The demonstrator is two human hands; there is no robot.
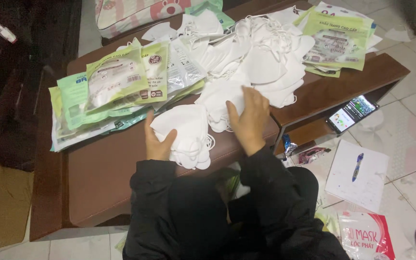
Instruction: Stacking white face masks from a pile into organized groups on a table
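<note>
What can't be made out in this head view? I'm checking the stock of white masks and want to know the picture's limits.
- Stack of white masks: count unclear, as the layers overlap and the left hand covers one edge.
- Loose pile of masks: tangled, partly under the right hand.
- Green packets: contents hidden by the wrappers.
- Red-and-white packet: cut off by the bottom edge.
- Phone screen: too small.

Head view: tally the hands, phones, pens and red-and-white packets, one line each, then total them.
Hands: 2 (left hand gripping the white mask stack, right hand flat on the mask pile)
Phone: 1
Pen: 1
Red-and-white packet: 1
Total: 5
</note>
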